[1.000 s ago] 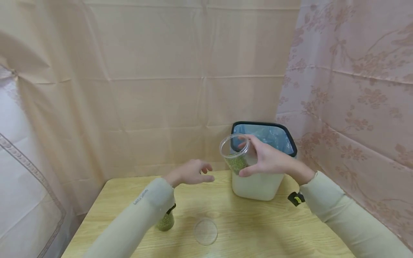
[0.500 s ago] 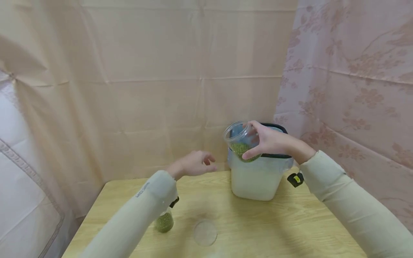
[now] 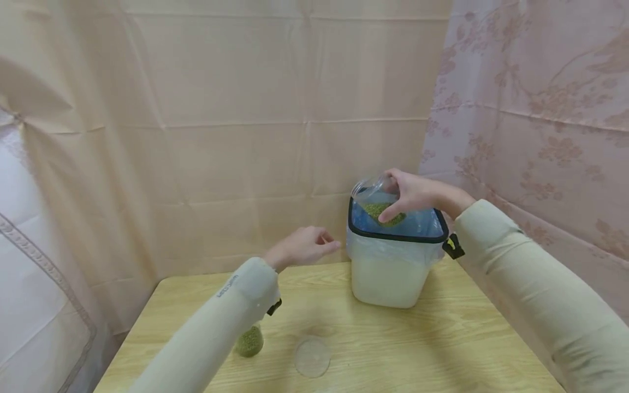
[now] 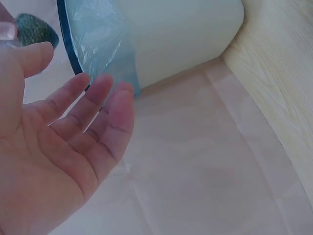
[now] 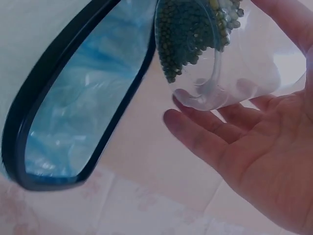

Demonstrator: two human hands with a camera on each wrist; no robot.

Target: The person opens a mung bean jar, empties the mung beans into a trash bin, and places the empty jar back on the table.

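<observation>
My right hand [image 3: 413, 194] grips a clear plastic jar [image 3: 369, 192] with green beans, likely mung beans, in its lower part. The jar tilts with its uncovered mouth to the left, over the opening of a white bin [image 3: 388, 278]. In the right wrist view, fingers and thumb wrap the jar [image 5: 249, 68] and the beans lie against its base. My left hand [image 3: 306, 245] hovers left of the bin, touching nothing. Its fingers [image 4: 73, 117] are loosely bent, palm showing in the left wrist view.
A blue liner bag [image 4: 100, 39] hangs over the bin's black rim [image 3: 398, 237]. On the wooden table [image 3: 383, 349] lie a clear round lid [image 3: 312, 356] and a second jar of green beans [image 3: 249, 342], partly behind the left sleeve. Curtains [image 3: 236, 164] close off the back and sides.
My right hand has carried the jar up and away from me, from the bin's front left to over its opening. My left hand has shifted slightly forward and right.
</observation>
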